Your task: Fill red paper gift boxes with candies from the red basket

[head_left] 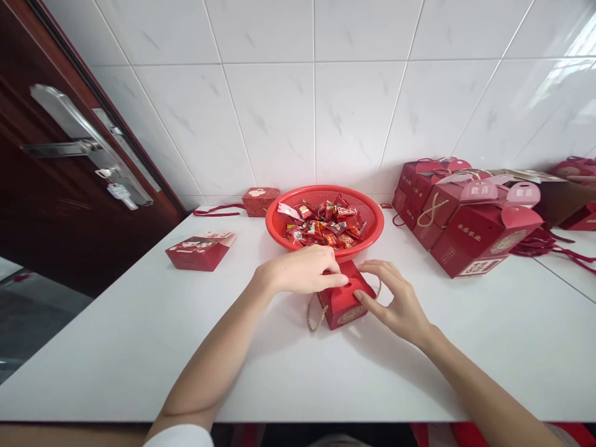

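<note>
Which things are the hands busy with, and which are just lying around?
Busy with:
- red box with rope handles, touched by the left hand and right hand
- probably the sweets in the basket, right beside it

Lying around:
- red box at left
- small box by the wall
- boxes grouped at right

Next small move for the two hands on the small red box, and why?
Probably press the top flaps gently together: the left hand and right hand both already touch the top of the box, and its rope handles hang clear at the sides.
</note>
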`<state>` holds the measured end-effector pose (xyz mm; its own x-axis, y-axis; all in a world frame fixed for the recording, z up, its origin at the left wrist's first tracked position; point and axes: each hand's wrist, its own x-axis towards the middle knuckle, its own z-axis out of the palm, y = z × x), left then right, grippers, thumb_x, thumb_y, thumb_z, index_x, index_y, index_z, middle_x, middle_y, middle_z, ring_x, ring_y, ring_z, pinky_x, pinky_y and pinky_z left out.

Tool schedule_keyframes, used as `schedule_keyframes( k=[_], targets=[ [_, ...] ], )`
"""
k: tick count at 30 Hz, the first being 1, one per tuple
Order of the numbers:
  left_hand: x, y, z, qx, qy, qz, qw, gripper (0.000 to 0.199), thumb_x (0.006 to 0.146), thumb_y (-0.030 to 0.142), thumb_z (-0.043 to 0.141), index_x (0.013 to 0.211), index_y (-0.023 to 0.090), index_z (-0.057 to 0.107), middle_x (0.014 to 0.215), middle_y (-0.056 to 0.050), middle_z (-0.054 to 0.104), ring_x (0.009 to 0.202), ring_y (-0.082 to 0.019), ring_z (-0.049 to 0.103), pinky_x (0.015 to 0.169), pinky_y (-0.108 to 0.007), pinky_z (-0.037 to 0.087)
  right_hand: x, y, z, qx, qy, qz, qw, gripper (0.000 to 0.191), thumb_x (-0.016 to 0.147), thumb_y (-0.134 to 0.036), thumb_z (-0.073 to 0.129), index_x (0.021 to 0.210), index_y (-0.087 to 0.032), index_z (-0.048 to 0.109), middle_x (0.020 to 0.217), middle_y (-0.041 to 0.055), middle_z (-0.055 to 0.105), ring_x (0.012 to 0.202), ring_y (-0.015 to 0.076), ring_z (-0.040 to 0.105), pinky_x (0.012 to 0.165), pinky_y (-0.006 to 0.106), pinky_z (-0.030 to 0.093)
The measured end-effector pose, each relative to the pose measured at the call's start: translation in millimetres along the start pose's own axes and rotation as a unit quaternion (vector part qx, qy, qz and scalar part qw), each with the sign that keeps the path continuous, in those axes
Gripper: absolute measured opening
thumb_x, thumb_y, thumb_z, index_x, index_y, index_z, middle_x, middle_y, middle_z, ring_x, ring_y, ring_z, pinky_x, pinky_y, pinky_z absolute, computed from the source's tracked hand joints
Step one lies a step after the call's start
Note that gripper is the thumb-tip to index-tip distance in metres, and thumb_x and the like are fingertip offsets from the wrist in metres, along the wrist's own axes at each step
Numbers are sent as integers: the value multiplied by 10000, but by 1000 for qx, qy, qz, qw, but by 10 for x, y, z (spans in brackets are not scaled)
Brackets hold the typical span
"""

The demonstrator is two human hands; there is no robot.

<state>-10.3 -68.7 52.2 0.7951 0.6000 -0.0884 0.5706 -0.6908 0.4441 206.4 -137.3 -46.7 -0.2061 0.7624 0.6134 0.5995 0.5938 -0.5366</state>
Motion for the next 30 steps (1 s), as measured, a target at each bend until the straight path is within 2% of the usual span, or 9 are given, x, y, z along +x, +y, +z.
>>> schedule_keyframes(
  k=[3,5,7,10,13,16,18,24,30],
  targets=[
    [17,57,37,31,-33,-20,999,277,897,377,597,731,187,711,896,-50,616,845,-195,609,702,-278,403,6,93,15,15,9,92,996,304,943,-406,585,1208,-258,613,1204,97,695,1139,284,641,939,447,538],
    [24,131,68,64,-30,-48,996,242,876,315,620,682,180,672,854,-50,599,820,-199,600,662,-284,380,13,194,26,29,-6,168,985,329,963,-390,475,1214,-251,637,1250,108,683,1193,294,621,959,466,525],
    [20,227,94,97,-16,-88,991,212,865,275,629,678,178,650,823,-56,613,802,-211,607,632,-292,362,26,289,27,44,-39,223,973,324,920,-347,455,1113,-244,693,1238,103,693,1199,299,616,963,471,513],
    [-9,363,108,131,0,-156,979,157,862,279,639,744,178,659,806,-69,651,777,-237,631,598,-301,347,74,346,-24,75,-72,263,959,184,815,-349,557,823,-227,695,1064,85,738,1066,289,652,948,460,501],
    [-45,416,102,124,-15,-186,975,157,882,311,615,795,184,644,787,-66,669,728,-243,644,575,-304,346,150,302,-165,198,-86,291,932,211,791,-415,640,715,-217,638,819,48,723,841,234,663,874,426,519],
    [-62,350,109,95,-35,-179,979,153,908,340,575,886,197,624,857,-71,694,766,-256,658,583,-303,373,212,250,-338,353,-54,280,891,256,782,-439,700,673,-229,602,635,1,621,685,192,623,776,393,538],
    [-50,268,131,67,-47,-169,982,169,918,360,557,974,209,608,946,-80,705,838,-267,663,601,-300,399,230,240,-421,400,-7,247,882,249,770,-457,727,700,-248,611,560,-25,533,638,192,597,746,406,544],
    [113,119,282,-37,-61,-69,995,331,947,418,528,1213,224,567,1208,-92,679,1129,-266,613,847,-316,471,232,265,-471,408,60,192,890,200,778,-444,734,842,-269,662,590,-29,529,588,178,544,643,391,522],
    [225,177,394,-43,-44,-64,996,495,958,487,494,1383,232,509,1291,-105,615,1257,-299,518,977,-379,443,212,261,-446,426,27,186,885,253,765,-410,786,945,-253,702,651,-23,628,584,158,577,611,339,495]
  ],
)
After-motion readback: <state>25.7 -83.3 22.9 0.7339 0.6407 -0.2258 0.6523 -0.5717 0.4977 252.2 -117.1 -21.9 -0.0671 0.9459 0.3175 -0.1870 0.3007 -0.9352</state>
